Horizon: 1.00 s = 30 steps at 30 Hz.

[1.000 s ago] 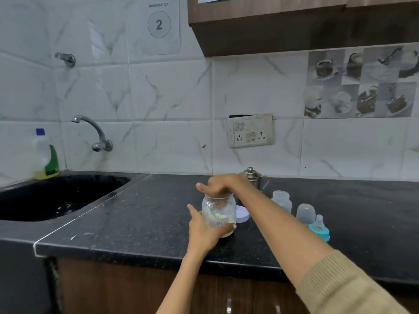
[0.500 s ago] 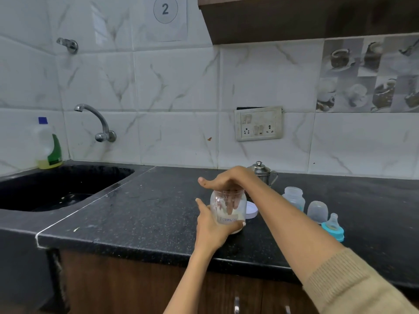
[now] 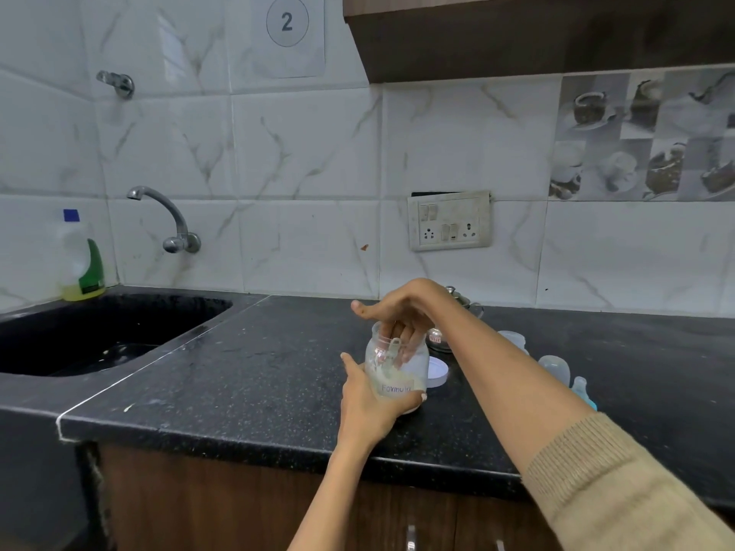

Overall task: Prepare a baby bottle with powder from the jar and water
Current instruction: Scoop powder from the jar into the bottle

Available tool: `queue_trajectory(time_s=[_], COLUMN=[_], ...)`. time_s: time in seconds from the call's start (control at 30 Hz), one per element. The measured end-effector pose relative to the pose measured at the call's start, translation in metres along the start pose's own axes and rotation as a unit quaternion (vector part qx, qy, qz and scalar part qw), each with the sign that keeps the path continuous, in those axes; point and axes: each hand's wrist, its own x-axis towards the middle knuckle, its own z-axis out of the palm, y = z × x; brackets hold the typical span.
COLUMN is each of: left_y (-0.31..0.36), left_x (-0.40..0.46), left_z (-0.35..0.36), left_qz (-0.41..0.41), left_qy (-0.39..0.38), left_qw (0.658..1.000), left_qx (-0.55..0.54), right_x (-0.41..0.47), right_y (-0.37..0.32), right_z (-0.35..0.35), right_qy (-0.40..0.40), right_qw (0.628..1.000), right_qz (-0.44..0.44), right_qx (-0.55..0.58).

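Note:
A clear glass jar point(image 3: 413, 371) labelled "Formula", with pale powder in its lower part, stands near the front of the black counter point(image 3: 254, 375). My left hand point(image 3: 368, 403) grips the jar from the left and below. My right hand point(image 3: 397, 312) reaches down into the jar's open mouth, and its fingers hold a white scoop point(image 3: 391, 351) inside. The jar's white lid point(image 3: 437, 373) lies flat just right of it. The clear baby bottle point(image 3: 513, 340), its clear cap point(image 3: 555, 367) and the blue-ringed teat point(image 3: 582, 391) stand to the right, partly hidden by my right forearm.
A small steel pot point(image 3: 457, 300) stands behind my right hand by the wall. A black sink point(image 3: 99, 332) with a tap point(image 3: 167, 216) lies at the left, with a dish soap bottle point(image 3: 81, 260) at its back corner. A wall socket point(image 3: 449, 220) is above the counter.
My right hand's fingers have gone deeper into the jar and now hold the scoop. The camera has shifted, so the jar appears further right in view.

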Motion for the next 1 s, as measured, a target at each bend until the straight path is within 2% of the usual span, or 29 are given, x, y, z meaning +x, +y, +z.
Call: queue_trajectory(time_s=[0.13,0.3,0.47,0.63,0.7,0.87,1.0], left_y=[-0.001,-0.001,0.001,0.002,0.001,0.001,0.001], left_x=[0.000,0.000,-0.001,-0.001,-0.001,-0.001,-0.002], left_z=[0.000,0.000,0.000,0.000,0.000,0.000,-0.001], left_qz=[-0.004,-0.007,-0.013,-0.021,-0.021,-0.019,-0.018], left_qy=[0.002,0.001,0.002,0.001,0.002,0.003,0.004], left_qw=[1.000,1.000,1.000,1.000,1.000,1.000,1.000], left_qx=[-0.001,0.004,0.009,0.006,0.004,-0.005,-0.003], right_x=[-0.001,0.008,0.006,0.000,-0.004,-0.009,-0.004], right_y=[-0.006,-0.003,-0.010,-0.016,-0.015,-0.008,-0.007], right_z=[0.001,-0.007,-0.005,-0.005,-0.005,0.009,0.008], right_qy=[0.000,0.013,0.051,0.065,0.069,0.116,0.105], right_qw=[1.000,0.995,0.982,0.965,0.952,0.893,0.895], right_qz=[0.016,0.010,-0.054,-0.065,-0.072,-0.080,-0.097], right_qx=[-0.020,-0.103,-0.175,-0.245,-0.289,-0.426,-0.422])
